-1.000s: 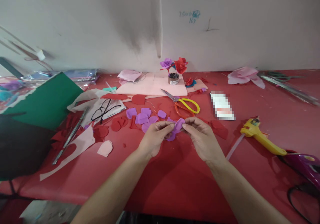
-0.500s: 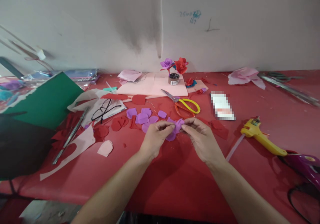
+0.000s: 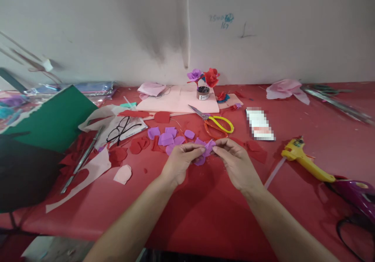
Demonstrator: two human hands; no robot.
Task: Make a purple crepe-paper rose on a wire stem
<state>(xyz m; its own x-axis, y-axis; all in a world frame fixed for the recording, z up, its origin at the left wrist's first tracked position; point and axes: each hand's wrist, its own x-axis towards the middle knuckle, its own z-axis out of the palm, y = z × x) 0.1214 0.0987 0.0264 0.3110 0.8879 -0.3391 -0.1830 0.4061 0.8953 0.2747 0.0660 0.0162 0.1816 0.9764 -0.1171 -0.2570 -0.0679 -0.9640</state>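
Observation:
Between my two hands is a small purple crepe paper petal [image 3: 209,148], pinched at both edges. My left hand [image 3: 182,159] grips its left side between thumb and fingers. On its right side, the thumb and fingertips of my right hand [image 3: 234,161] are closed. More purple petals [image 3: 166,139] lie loose on the table just beyond and left of my left hand, some partly hidden by it. Scissors with yellow and orange handles [image 3: 220,124] rest beyond my hands. Red paper pieces [image 3: 255,149] lie by my right hand.
A yellow glue gun [image 3: 307,162] lies at right on the red table [image 3: 187,223]. Paper flowers [image 3: 211,77] stand in a brown ring [image 3: 202,93] at the back. Eyeglasses [image 3: 121,130], a green board [image 3: 49,117] and a pink petal [image 3: 123,174] are at left.
The view has shifted very slightly. Both hands stay in nearly the same place, still pinching the purple petal; the left wrist has moved a little left.

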